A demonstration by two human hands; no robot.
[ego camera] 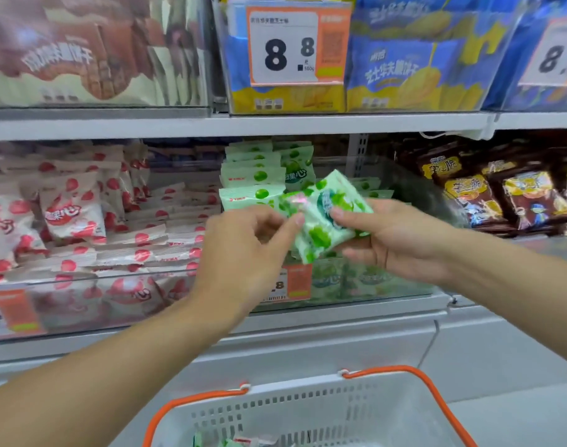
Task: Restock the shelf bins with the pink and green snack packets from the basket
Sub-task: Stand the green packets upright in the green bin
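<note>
Right now you have a small bunch of green packets (324, 217) held up in front of the green bin (356, 285), between both hands and above its clear front wall. Your right hand (395, 240) carries the bunch from below, thumb across the top and fingers curled under, while your left hand (253, 240) pinches the near corner of one packet between thumb and forefinger. Something pink shows at that corner; it is too blurred to say whether it is print or a stray pink packet, so look before you drop anything. If it is pink, peel it off with the left hand and put it in the pink bin (82, 285) just to the left, not in with the green. For the green ones, I would keep the right hand steady as the carrier and let the left take one packet at a time, laying it flat on the stack (253, 175) already standing at the back left of the bin, face up and turned the same way as the rest. Clear the front wall fully before you let go, or a packet may catch on the edge and slide down to the floor. The basket (308, 414) below you shows a few more packets at its bottom, so this step will likely repeat.
</note>
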